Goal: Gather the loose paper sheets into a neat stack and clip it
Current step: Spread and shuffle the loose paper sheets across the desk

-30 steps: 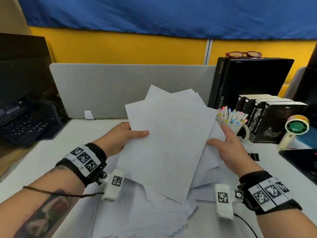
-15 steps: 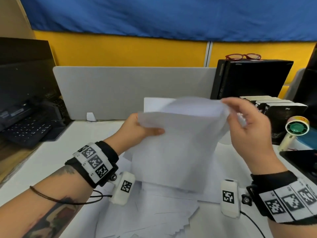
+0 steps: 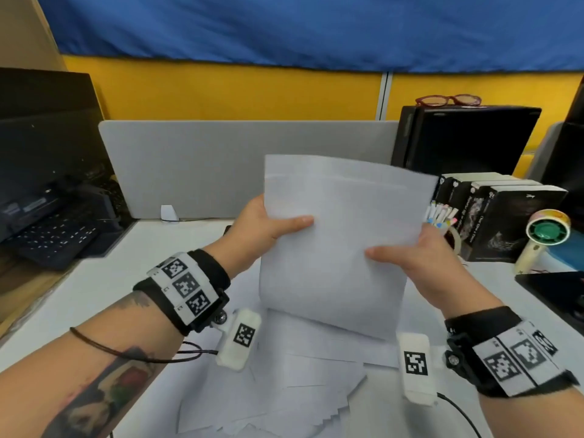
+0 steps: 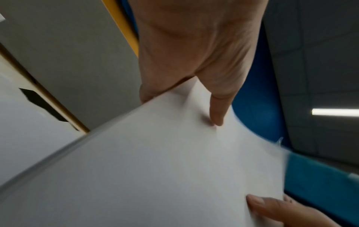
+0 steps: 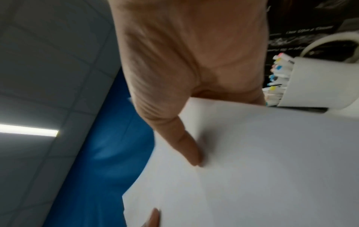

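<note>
White paper dominates mid-frame. Noted at far left of the head view: dark keyboard (image 3: 47, 238), clear of the work. Left of centre: left hand (image 3: 262, 229) pinching the left edge of the held sheets (image 3: 341, 248), thumb across the near face, fingers hidden behind; same pinch confirmed in the left wrist view (image 4: 194, 53), thumb tip pressed flat on the paper. Wrist raised, forearm angled up from lower left. Centre: held sheets upright and lifted off the desk (image 3: 104, 279), gripped at both side edges, judged so as to square the edges together; top edges not yet flush, one sheet standing higher behind. Below centre: loose sheets (image 3: 284, 384) fanned untidily on the desk, ungathered. Right of centre: right hand (image 3: 423, 260) gripping the right edge likewise, thumb on the front, fingers behind and out of sight; right wrist view (image 5: 186, 61) agrees. Forearm rising from lower right, mirroring the other. Further right: mug of pens (image 3: 445, 222) just behind that hand, books (image 3: 505, 216), small fan (image 3: 543, 235). No clip visible now. Judged early in the task: gathering incomplete, clipping not begun.
</note>
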Demonstrator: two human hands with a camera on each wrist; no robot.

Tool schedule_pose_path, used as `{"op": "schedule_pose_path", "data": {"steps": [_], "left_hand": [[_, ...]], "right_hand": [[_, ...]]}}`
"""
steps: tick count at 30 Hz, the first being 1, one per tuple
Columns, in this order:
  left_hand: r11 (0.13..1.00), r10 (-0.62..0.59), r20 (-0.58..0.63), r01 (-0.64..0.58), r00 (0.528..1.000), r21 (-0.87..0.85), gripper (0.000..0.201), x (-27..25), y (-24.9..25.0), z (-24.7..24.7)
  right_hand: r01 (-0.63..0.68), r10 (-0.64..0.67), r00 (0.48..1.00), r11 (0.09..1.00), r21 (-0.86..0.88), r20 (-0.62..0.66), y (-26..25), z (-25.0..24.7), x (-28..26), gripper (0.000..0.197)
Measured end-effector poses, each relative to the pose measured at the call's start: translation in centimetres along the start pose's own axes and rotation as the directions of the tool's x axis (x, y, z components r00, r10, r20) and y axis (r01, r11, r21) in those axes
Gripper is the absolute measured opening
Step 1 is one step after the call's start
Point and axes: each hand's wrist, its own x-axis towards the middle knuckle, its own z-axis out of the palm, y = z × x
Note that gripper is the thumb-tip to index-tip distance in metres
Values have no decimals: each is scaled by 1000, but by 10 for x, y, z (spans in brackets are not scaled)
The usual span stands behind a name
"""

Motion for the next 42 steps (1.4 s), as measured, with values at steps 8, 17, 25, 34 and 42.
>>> {"op": "schedule_pose_path", "data": {"steps": [8,17,25,34,42], "left_hand": [[534,-420,175,87,890,841,92,-17,-51,-6],[178,-651,135,-22,747,984,113,-30,-74,-1],[206,-599,130,-5,790,978,119,-34,-74,-2],[241,-574,153,-13,805,970,116,-39,-74,-5],[182,-595,103,9,797,983,120,-37,-79,-8]], "right_hand": [[-152,-28,887,925,-349,-461,22,-33,13,28],[-343,-61,823,740,-579,-565,26,-105,17,21],[-355,102,842,844,-402,-530,46,-75,21,26],[-663,689,720,720,-206,88,62,-19,-1,32],[-308,91,935,691,-654,-344,44,-27,10,36]]}}
